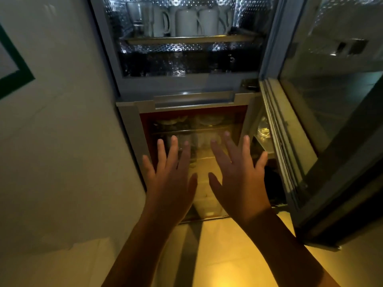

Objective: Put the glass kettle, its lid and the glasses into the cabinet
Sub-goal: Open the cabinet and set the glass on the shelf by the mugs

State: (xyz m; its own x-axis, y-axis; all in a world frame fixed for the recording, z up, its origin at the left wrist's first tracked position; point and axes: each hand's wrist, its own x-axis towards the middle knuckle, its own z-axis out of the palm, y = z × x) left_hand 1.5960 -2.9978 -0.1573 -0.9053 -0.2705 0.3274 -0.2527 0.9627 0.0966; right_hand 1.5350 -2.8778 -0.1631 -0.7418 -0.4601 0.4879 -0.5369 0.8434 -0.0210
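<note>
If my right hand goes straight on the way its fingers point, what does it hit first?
Probably the glass pane of the lower door, straight ahead of the spread fingers of the right hand. Glassware shows dimly behind it. How near the pane is cannot be told.

In the cabinet (109,54), mugs (186,21) crowd the upper shelf (186,39); beneath looks free. Open door (331,100) blocks the right.
</note>
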